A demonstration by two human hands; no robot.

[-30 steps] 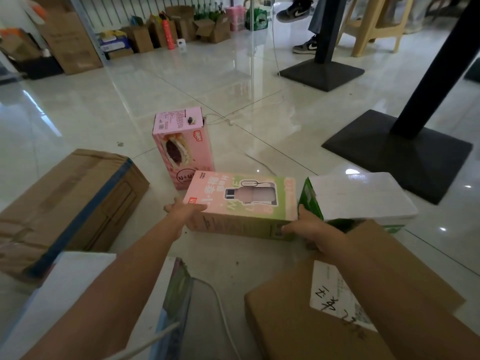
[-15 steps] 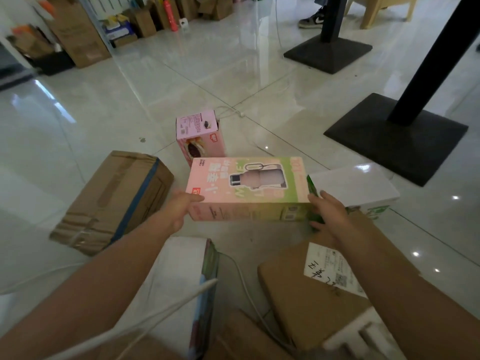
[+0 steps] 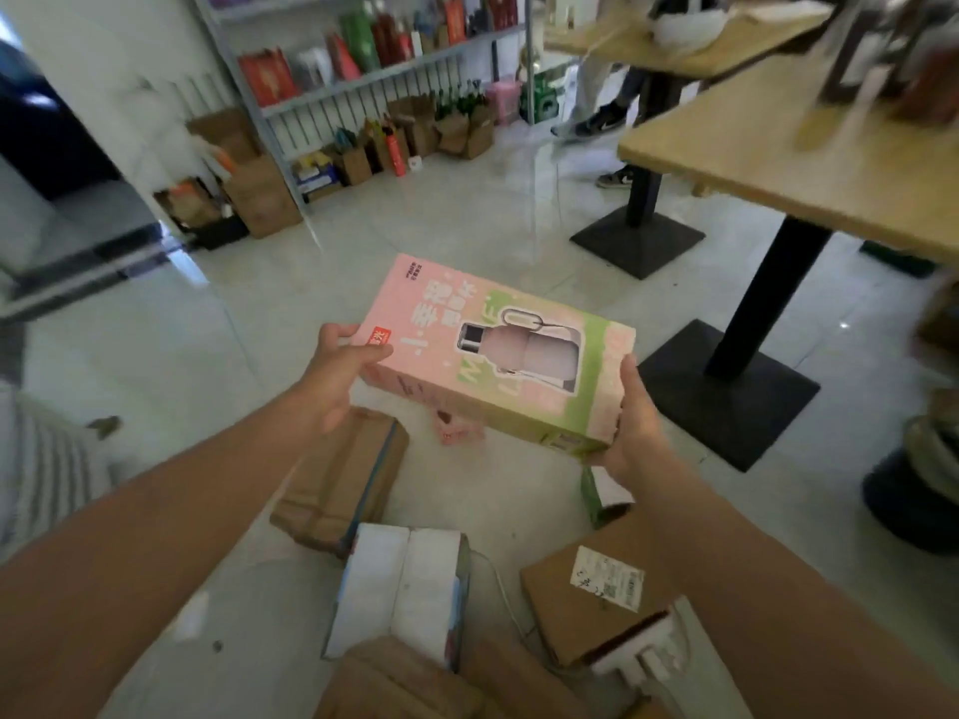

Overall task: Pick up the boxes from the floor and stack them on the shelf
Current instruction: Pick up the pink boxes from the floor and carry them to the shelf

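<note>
A pink and green box with a bottle picture (image 3: 498, 350) is up in the air in front of me, tilted. My left hand (image 3: 337, 371) grips its left end and my right hand (image 3: 630, 422) grips its right end. Below it on the floor lie a taped brown carton (image 3: 342, 480), a white box (image 3: 405, 589), a brown carton with a label (image 3: 591, 599) and a green and white box (image 3: 602, 495), partly hidden by my right arm. A small pink box (image 3: 456, 433) peeks out under the held box. A metal shelf (image 3: 373, 75) with goods stands at the back.
Two wooden tables (image 3: 778, 163) on black pedestal bases (image 3: 726, 397) stand on the right. Another person's shoes (image 3: 597, 121) are near the far table. Cartons (image 3: 259, 199) line the floor below the shelf. A white cable (image 3: 508, 604) runs between the boxes by my feet.
Both hands have lifted the pink and green box off the floor. My view has risen and swung up, so the shelf and tabletops now show.
</note>
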